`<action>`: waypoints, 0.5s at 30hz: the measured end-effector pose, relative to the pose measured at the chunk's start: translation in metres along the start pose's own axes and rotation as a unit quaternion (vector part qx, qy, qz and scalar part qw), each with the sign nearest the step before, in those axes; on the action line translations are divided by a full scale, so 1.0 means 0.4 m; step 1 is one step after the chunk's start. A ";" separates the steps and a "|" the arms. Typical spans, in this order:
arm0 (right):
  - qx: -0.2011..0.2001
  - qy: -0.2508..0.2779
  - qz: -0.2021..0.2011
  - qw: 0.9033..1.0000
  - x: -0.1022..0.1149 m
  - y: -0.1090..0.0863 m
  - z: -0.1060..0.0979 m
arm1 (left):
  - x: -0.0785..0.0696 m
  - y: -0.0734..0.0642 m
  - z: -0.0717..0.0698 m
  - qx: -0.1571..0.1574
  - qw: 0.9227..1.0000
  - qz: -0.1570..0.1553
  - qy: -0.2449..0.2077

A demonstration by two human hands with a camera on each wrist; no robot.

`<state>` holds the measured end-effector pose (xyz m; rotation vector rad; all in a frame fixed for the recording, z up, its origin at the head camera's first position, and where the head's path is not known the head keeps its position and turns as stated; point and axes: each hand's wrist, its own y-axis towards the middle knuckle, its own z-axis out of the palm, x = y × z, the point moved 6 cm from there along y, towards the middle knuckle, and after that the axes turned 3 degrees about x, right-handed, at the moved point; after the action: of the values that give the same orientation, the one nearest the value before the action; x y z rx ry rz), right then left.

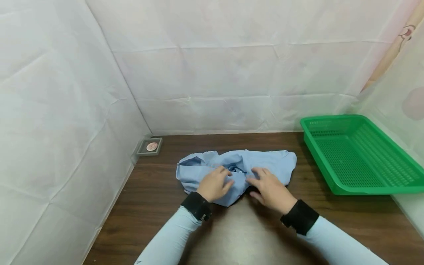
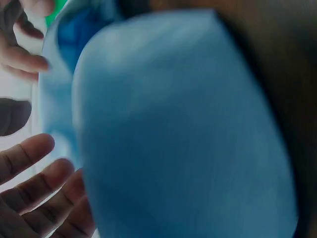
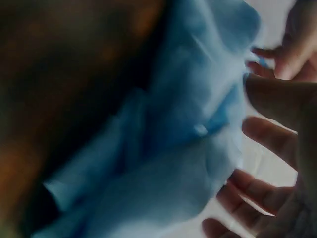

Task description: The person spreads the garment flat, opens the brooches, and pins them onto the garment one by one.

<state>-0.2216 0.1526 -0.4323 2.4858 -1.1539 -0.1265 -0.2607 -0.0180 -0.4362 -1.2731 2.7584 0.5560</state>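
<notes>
A crumpled light-blue shirt [image 1: 268,162] lies bunched on the dark wooden table, with folds and a darker inner part near its middle. My left hand [image 1: 213,185] is over the shirt's left-middle part, fingers spread and slightly bent. To its right, my right hand [image 1: 273,192] reaches over the near edge of the cloth, its fingers also apart. In the left wrist view the fingers [image 2: 44,183] are at the edge of the blue cloth [image 2: 178,124]. The right wrist view is blurred, and whether those fingers [image 3: 262,193] touch the cloth I cannot tell.
A green plastic basket [image 1: 331,173] with mesh sides stands on the right of the table [image 1: 149,221]. At the back left lies a small grey square dish [image 1: 142,151] with a round pinkish piece in it. White sheeting [image 1: 215,73] hangs behind and on both sides.
</notes>
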 end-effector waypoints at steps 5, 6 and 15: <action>0.029 -0.049 0.027 0.998 0.001 -0.031 0.052 | -0.048 0.011 0.085 0.047 0.998 -0.012 0.046; 0.030 -0.052 0.037 0.998 -0.003 -0.031 0.057 | -0.054 0.011 0.097 0.056 0.996 -0.016 0.060; -0.011 -0.054 0.070 0.996 -0.046 -0.012 0.035 | -0.101 -0.018 0.133 0.089 0.989 0.025 0.119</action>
<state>-0.2336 0.1649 -0.4485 2.3955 -1.3602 -0.2361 -0.2340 0.0253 -0.4802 -1.3101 2.9566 0.1612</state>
